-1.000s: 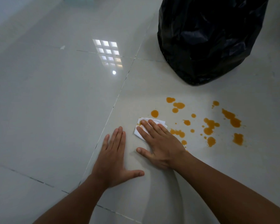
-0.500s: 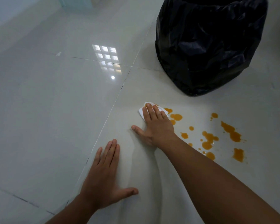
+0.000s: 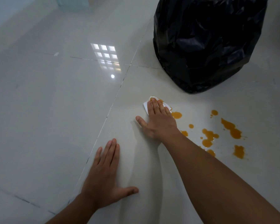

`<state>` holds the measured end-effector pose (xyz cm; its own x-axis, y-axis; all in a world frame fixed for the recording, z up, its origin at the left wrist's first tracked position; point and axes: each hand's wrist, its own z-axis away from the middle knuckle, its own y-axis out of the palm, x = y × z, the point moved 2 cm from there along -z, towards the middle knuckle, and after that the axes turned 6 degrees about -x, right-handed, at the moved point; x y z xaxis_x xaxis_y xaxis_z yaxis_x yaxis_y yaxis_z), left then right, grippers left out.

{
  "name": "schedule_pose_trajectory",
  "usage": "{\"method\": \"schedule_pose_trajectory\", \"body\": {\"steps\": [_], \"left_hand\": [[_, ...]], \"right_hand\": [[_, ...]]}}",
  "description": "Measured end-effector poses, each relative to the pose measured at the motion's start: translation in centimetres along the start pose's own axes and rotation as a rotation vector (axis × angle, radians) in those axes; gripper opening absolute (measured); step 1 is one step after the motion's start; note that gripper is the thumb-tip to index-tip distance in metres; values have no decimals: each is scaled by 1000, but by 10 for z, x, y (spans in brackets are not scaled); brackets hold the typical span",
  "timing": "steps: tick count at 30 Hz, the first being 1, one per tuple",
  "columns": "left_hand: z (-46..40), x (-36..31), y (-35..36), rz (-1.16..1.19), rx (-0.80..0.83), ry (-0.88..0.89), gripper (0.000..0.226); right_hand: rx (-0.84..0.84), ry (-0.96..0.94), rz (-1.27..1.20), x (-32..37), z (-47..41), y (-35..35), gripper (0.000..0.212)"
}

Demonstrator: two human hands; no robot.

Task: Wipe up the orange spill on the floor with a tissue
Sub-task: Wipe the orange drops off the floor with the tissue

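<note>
I see glossy pale floor tiles with dark grout lines; a window's reflection gleams at eleven o'clock.

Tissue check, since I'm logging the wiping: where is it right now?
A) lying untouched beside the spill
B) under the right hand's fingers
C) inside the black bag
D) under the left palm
B: the tissue lies flat under the right hand, stained orange.

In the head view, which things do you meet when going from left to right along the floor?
Window reflection → left hand → tissue under the right hand → orange spill.
</note>
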<state>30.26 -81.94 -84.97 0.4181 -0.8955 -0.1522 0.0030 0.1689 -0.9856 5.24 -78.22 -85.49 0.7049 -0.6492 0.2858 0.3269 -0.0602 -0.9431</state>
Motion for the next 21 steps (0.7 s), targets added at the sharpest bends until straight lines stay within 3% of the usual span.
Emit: {"method": "schedule_pose_trajectory", "body": {"steps": [21], "left_hand": [[1,4,7,-31,9,30,134]], "right_hand": [[18,348,92,-149,46,-47,98]]}}
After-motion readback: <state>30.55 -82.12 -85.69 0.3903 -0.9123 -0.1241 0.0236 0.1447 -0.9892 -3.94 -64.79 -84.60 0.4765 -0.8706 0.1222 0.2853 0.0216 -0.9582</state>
